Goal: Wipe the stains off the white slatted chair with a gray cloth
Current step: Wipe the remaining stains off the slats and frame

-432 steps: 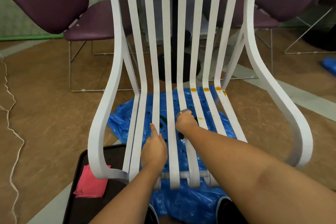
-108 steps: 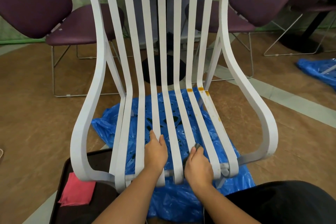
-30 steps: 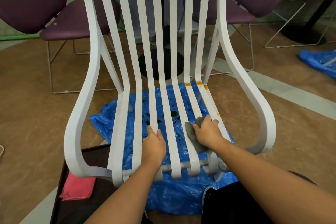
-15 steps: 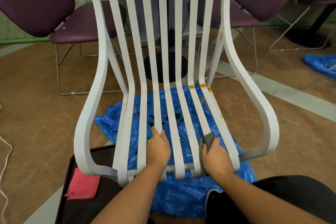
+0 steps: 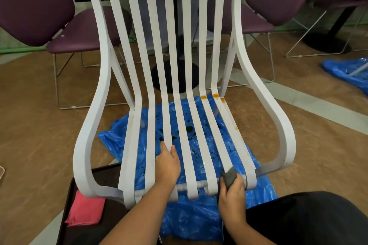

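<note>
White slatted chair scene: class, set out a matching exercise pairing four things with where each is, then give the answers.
1. gray cloth
2. pink folded cloth
3. orange stains
4. crumpled blue plastic sheet

A. on the dark tray
B. under the white slatted chair
C. in the right hand
D. at the seat's back bend

Pairs: 1-C, 2-A, 3-D, 4-B

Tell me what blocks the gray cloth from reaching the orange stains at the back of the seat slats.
Nothing visible: the gray cloth in the right hand sits at the front; bare white slats run to the orange stains.
</note>
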The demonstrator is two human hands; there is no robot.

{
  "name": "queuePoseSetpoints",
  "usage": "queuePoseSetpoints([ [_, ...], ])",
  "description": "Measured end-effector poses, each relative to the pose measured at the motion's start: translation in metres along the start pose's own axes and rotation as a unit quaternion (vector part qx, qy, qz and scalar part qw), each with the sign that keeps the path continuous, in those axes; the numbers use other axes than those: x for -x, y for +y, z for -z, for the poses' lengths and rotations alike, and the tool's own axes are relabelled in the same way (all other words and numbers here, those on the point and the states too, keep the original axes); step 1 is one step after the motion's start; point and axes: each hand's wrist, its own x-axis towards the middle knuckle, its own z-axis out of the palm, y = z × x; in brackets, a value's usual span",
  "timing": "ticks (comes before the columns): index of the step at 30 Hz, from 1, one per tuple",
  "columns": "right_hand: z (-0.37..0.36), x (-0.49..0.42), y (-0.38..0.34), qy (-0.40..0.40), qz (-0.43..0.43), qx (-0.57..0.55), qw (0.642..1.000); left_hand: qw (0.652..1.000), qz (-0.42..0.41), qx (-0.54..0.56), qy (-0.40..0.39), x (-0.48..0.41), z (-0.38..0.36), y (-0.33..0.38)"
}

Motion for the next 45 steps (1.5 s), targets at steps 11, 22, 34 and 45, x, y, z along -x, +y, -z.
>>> queuePoseSetpoints([
  [11, 0.004, -0.03, -0.022, -0.048, -0.01, 0.162, 0.986, 0.999, 0.009, 0.022, -0.033, -0.005, 0.001, -0.003],
  [22, 0.001, 0.008, -0.001, -0.018, -0.102, -0.04, 0.994, 0.998, 0.005, 0.037, -0.046, -0.002, 0.006, -0.002],
  [34, 0.002, 0.014, -0.015, 0.009, -0.117, -0.032, 0.993, 0.998, 0.009, 0.03, -0.05, 0.001, 0.007, 0.001],
  [45, 0.005, -0.008, -0.031, 0.004, -0.079, 0.186, 0.979, 0.999, 0.003, 0.019, -0.035, 0.001, 0.006, 0.003],
])
